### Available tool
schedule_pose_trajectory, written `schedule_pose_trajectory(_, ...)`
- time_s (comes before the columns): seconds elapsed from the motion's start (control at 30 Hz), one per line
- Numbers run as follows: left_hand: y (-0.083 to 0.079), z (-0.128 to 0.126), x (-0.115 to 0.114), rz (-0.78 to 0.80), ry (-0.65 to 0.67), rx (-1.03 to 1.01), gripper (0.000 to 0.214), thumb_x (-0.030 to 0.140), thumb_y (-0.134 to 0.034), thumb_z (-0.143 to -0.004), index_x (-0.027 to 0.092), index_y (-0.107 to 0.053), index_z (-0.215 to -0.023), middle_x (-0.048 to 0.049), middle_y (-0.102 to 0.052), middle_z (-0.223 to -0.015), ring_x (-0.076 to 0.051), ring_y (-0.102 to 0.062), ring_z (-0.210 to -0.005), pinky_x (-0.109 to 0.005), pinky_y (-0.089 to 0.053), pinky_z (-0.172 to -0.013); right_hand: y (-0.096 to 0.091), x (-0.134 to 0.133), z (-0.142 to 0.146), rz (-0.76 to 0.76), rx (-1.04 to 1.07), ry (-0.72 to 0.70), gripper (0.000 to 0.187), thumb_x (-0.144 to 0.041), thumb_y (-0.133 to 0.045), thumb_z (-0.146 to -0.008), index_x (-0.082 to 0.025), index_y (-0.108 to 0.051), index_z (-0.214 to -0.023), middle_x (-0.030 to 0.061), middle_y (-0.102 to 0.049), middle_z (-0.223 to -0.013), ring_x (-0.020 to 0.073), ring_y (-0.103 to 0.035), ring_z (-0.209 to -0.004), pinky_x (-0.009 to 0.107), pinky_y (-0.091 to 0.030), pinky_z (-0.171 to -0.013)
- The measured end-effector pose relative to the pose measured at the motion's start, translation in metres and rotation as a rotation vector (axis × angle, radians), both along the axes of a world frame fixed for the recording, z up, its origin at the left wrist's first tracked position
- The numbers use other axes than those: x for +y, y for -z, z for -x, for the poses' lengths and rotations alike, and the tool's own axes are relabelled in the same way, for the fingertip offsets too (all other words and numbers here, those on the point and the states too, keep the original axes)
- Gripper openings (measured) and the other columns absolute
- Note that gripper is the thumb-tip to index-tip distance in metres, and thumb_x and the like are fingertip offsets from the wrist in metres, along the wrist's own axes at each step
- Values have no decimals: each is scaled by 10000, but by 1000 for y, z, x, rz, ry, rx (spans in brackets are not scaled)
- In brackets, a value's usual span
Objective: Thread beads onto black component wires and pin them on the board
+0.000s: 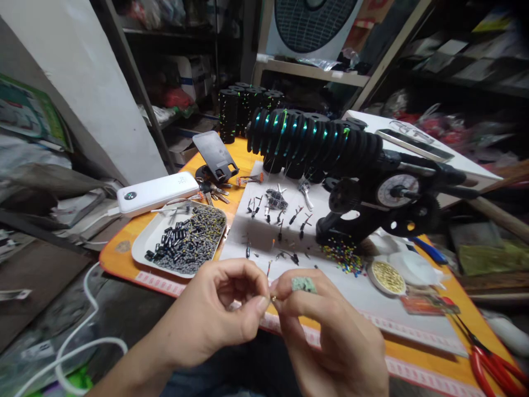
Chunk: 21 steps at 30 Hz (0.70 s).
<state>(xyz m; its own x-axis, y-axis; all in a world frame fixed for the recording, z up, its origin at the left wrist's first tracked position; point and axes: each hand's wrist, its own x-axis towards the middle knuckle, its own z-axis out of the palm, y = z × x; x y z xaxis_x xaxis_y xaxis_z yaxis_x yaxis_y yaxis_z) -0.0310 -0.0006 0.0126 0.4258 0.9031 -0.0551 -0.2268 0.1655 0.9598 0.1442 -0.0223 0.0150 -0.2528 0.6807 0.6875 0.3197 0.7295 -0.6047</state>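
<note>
My left hand [225, 306] and my right hand [326, 320] meet at the fingertips above the table's front edge. Both are closed in a pinch on a tiny gold-coloured piece [273, 299], mostly hidden by the fingers, so its exact kind does not show. A green wrap [303, 284] circles one finger of my right hand. Just beyond the fingertips, small dark parts with thin wire ends, such as this one [294, 258], lie scattered on a white sheet [235, 242]. Several multicoloured beads [343, 255] are heaped behind my right hand.
A white tray [139, 245] of small grey and black pieces stands left, by a white power bank [159, 193] and a phone stand [215, 154]. A black spool machine [314, 138] rises behind. At right are a dish [385, 292] of gold bits and red-handled scissors [491, 364].
</note>
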Motion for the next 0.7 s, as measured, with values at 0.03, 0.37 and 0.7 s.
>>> schedule_pose_trajectory(0.03, -1, 1, 1, 14, 19, -11, 125, 55, -724, -750, 154, -647, -745, 54, -557, -684, -67, -463, -620, -135, -427, -606, -1, 1, 0, -17, -8, -2, 365, 117, -527, -806, -184, -577, -1006, 63, -628, -890, 175, -622, -849, 294, -578, -704)
schedule_pose_trajectory(0.37, 1, -10, -12, 170, -157, -166, 181, 9, -740, -747, 184, -720, -707, 56, -612, -681, -37, -484, -516, -120, -501, -572, 10, -15, 10, 382, 225, 65, 280, -47, -550, -937, -286, -663, -1030, 21, -674, -1022, 143, -689, -1004, 213, -582, -817)
schedule_pose_trajectory(0.7, 14, -10, -17, -143, -247, 81, 156, 55, -691, -796, 205, -676, -757, 46, -612, -719, -70, -552, -615, -113, -461, -558, 13, -24, 13, 286, 199, 264, 208, -96, -556, -939, -272, -641, -1011, 76, -617, -1081, 214, -616, -1096, 318, -548, -869)
